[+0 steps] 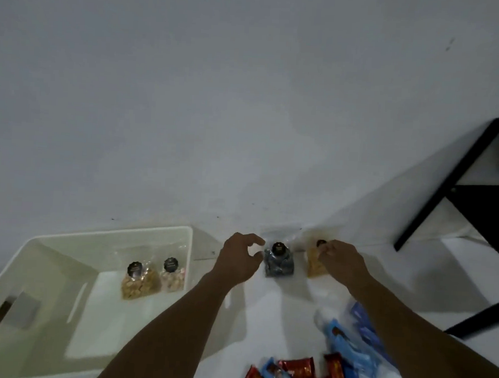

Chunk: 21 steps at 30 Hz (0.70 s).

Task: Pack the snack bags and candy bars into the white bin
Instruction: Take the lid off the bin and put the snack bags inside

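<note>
The white bin [51,253] stands at the left on the white surface. Two clear snack bags with black round labels [141,281] [173,274] stand inside it against its far wall. To the right of the bin, a dark snack bag [279,262] stands by the wall. My left hand [240,259] is just left of it, fingers curled and apart, holding nothing. My right hand [342,261] pinches the top of a yellow snack bag [315,266] next to the dark one. Red and blue candy bars [299,373] lie in a pile at the bottom right.
A white wall [247,102] rises right behind the bags. A black metal frame [450,193] stands at the right. Blue and clear wrappers [350,338] lie under my right forearm.
</note>
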Available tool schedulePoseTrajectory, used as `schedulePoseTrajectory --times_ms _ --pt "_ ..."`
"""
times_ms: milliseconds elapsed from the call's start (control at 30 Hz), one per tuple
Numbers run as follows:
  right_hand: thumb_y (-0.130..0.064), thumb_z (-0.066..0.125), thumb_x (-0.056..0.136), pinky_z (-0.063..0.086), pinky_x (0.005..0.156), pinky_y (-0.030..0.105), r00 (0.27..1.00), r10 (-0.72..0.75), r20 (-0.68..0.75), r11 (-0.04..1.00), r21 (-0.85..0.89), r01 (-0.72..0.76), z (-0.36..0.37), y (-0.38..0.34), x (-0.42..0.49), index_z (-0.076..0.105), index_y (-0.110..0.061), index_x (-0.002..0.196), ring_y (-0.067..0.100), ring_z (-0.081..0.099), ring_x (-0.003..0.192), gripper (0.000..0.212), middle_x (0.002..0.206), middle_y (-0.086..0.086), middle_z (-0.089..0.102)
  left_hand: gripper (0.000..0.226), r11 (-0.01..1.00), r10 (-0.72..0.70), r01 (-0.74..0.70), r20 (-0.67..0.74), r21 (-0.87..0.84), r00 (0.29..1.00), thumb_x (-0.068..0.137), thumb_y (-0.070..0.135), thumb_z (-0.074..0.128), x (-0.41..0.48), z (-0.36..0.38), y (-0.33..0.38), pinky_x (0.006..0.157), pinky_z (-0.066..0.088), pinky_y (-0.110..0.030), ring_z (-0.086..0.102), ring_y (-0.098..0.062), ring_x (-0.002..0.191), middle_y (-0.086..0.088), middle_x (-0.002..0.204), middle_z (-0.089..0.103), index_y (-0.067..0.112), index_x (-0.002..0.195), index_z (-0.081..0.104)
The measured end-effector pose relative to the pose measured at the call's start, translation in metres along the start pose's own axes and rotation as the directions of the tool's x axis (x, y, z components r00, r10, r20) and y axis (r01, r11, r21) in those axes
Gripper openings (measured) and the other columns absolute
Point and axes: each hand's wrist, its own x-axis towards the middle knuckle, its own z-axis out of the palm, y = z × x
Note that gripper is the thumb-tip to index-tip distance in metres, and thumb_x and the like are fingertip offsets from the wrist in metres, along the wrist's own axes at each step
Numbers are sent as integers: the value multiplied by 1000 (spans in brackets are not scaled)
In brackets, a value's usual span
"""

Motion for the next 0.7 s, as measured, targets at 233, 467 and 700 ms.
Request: schedulePoseTrajectory --times_ms 233,467,700 --pt "-11 77 73 52 84 32 981 28 191 993 104 -49 -16 95 89 72 -31 81 18 66 97 22 105 -3 71 47 997 -53 47 106 61 993 67 33 85 68 107 -39 87 43 -7 59 -15 100 -9 116 60 35 113 72" --pt "10 69 78 54 55 18 929 103 357 915 333 -229 10 111 145 74 -6 95 19 66 78 24 97 15 70 46 990 -136 136 23 27 990 70 7 80 85 143 -44 81 47 -12 65 -4 88 10 99 65 33 108 75" --pt "9 72 77 58 73 31 945 74 317 908 371 -196 14 108 131 75 -9 85 25 69 88 20 99 16 73 62 985 -168 165 -62 -48 984 72 -2 75 73 128 -45 85 58 -42 67 -23 98 -2 106 64 57 85 64"
